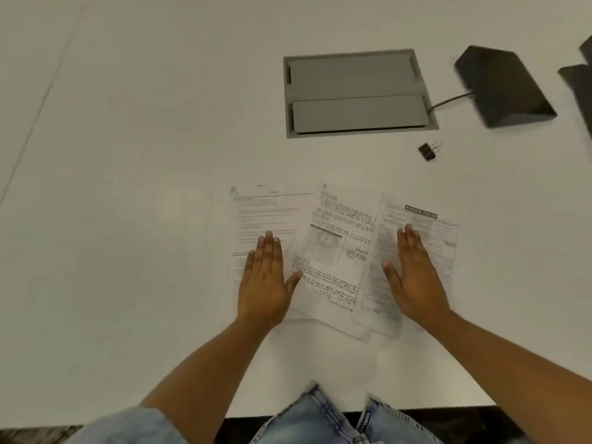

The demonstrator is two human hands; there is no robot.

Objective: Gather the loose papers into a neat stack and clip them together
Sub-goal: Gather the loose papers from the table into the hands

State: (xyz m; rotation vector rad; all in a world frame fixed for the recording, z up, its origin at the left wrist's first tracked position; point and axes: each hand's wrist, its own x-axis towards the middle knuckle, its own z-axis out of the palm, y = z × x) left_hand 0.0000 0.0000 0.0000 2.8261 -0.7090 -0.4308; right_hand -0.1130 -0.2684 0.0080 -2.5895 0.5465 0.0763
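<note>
Three printed sheets (339,251) fanned and overlapping on the white bench (128,187). Left hand (264,280) flat on the left sheet, right hand (416,277) flat on the right one, fingers (269,248) extended and together, gripping nothing. Black binder clip (427,151) well apart, beyond the sheets, near the grey hatch (355,91). Best now: slide both outer sheets inward over the middle one with light palm pressure, then lift, tap edges square on the bench, and only afterwards reach for the clip.
</note>
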